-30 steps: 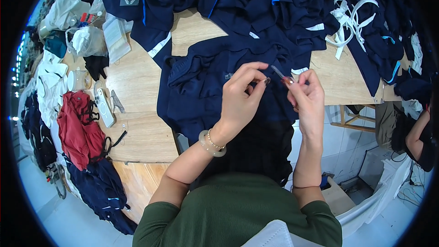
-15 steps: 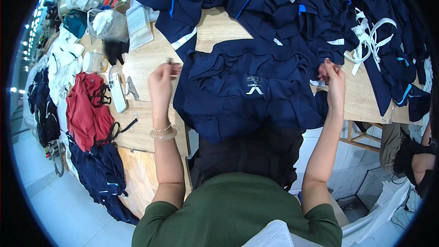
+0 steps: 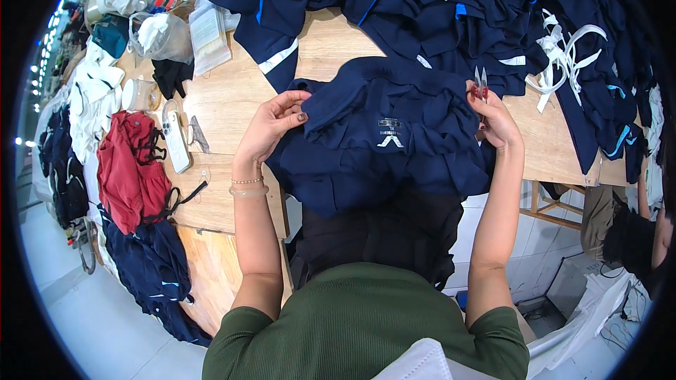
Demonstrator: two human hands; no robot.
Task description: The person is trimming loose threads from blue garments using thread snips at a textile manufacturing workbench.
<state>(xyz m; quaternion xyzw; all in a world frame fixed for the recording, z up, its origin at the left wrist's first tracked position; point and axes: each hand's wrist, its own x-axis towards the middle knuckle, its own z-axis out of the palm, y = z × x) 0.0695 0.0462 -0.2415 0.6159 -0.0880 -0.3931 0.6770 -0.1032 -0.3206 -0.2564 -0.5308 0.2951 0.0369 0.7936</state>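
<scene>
A navy garment (image 3: 394, 169) lies bunched at the table's front edge and partly over my lap, a white print showing on its inside. My left hand (image 3: 276, 123) pinches the garment's left edge between thumb and fingers. At the opposite edge, my right hand (image 3: 498, 123) is closed around small scissors (image 3: 480, 84) with red handles, blades pointing away from me. Its fingers also touch the cloth there; how firmly they grip it cannot be made out.
More navy garments (image 3: 436, 21) with blue and white stripes are heaped along the far side. White straps (image 3: 563, 63) lie at the right. On the left are a phone (image 3: 177, 142), a red garment (image 3: 130, 169), a clear jar (image 3: 139, 95) and plastic bags (image 3: 162, 35). Another person's arm shows far right.
Both hands have come inward to the garment's sides, and the left now pinches its edge. The garment's upper edge is lifted and spread. The scissors now show plainly in the right hand.
</scene>
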